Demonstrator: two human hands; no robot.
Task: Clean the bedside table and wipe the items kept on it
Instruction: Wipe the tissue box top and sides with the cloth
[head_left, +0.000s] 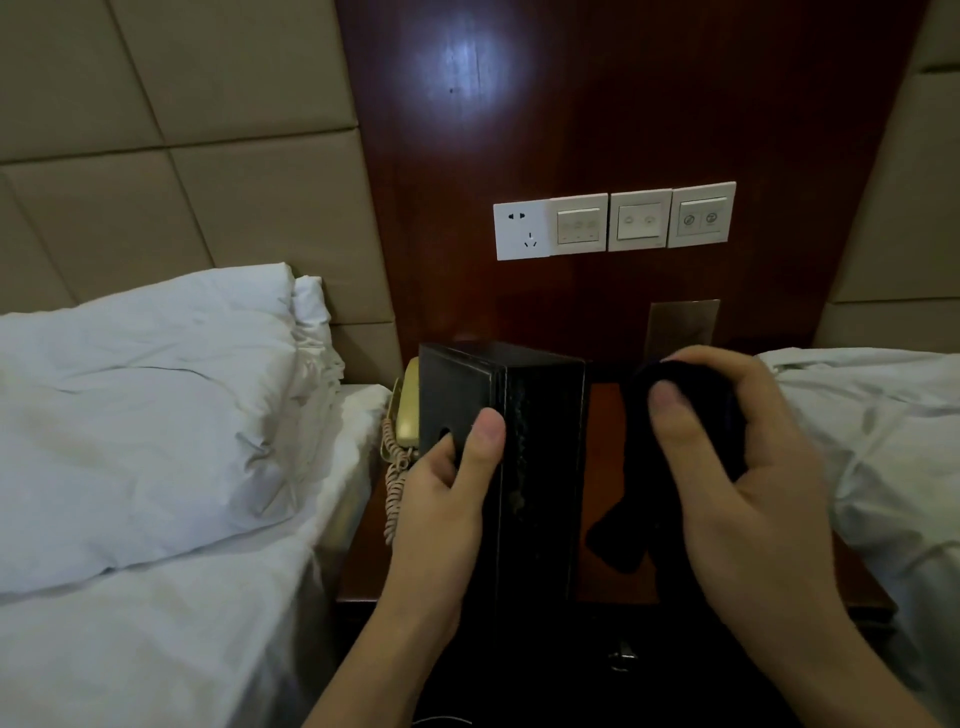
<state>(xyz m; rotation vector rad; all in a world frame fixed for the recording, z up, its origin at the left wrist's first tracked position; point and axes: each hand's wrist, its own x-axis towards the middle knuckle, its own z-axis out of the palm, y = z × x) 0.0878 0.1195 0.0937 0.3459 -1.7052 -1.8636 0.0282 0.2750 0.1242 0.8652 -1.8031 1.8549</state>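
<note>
- While I watch from the head camera, I count two hands: the left hand (447, 499) grips one dark box (498, 415), thumb laid on its near corner edge, fingers curled round the left face.
- Box stands on end, held upright over the reddish tabletop (605, 415); I cannot tell whether its base touches the wood, since the bottom fades into shadow.
- Right hand (748, 467) is curled round one black cloth (691, 415), thumb pressing on top; a loose tail of it hangs down just right of the box.
- One cream telephone (408, 410) sits behind the box, mostly hidden; only its left edge and the coiled cord (392, 483) show.
- Two beds: one on the left with a white pillow (156, 395), one on the right (872, 415) cut off by the frame edge.
- Four white wall plates (613, 221) in a row on the dark wood panel (571, 104): one socket, three switches; their markings are too small to read.
- Something metallic (621, 656) glints below the tabletop's front edge; too dark to make out.
</note>
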